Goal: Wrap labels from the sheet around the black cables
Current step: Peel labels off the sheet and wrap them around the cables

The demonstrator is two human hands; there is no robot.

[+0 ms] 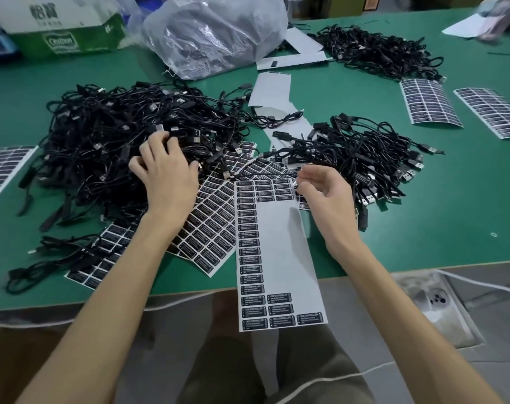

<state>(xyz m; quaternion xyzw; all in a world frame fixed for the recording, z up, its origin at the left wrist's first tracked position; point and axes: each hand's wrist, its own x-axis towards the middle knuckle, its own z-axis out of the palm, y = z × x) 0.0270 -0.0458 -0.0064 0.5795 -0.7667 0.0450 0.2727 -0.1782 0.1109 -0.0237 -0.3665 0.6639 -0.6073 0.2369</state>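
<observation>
My left grip [166, 173] is resting on the near side of the big heap of black cables [108, 132] at the left of the green counter [422, 228]. Its fingers are spreading and bending, the tips sinking among the wires, and I cannot tell whether it is holding any one of them. My right grip [320, 193] is curling thumb and forefinger together and pinching a small black label [296, 186] at the upper right corner of the label sheet [280, 252]. That sheet is lying straight in front of me, its near end hanging over the counter's edge. Labels are running down its left column and across its top and bottom, and the middle is showing bare backing. It is lying on top of fuller sheets [213, 228] fanning out to the left. A smaller heap [370, 158] of cables is sitting just beyond my right grip.
</observation>
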